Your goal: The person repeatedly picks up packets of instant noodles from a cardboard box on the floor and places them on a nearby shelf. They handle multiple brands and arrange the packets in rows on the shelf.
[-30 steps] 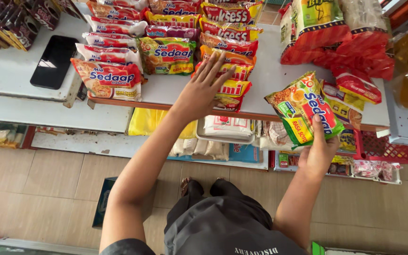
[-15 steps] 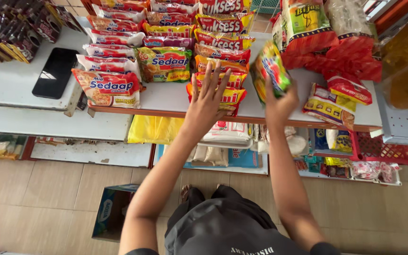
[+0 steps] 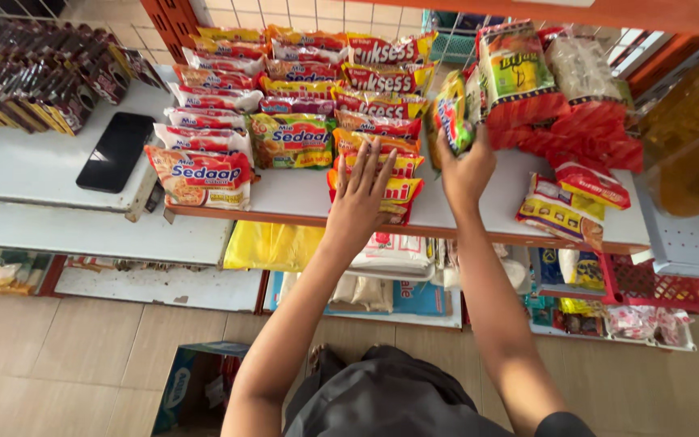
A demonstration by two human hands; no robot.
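My left hand [image 3: 363,193] lies flat, fingers spread, on a stack of yellow and red noodle packets [image 3: 375,166] on the white shelf [image 3: 293,200]. My right hand [image 3: 464,166] grips a yellow, green and blue noodle packet [image 3: 452,116], held upright on its edge just right of that stack. Rows of red, green and yellow noodle packets [image 3: 289,139] fill the shelf to the left and behind.
Tall red and green bagged goods [image 3: 527,81] stand right of my right hand. Loose snack packets [image 3: 564,210] lie at the shelf's right end. A black phone [image 3: 116,151] rests on the left counter. An open cardboard box [image 3: 196,384] sits on the floor. Cooking oil bottles [image 3: 697,137] stand far right.
My right hand has carried the packet from low on the right up onto the shelf, turning it on edge beside the stack. My left hand stays pressed on the stack.
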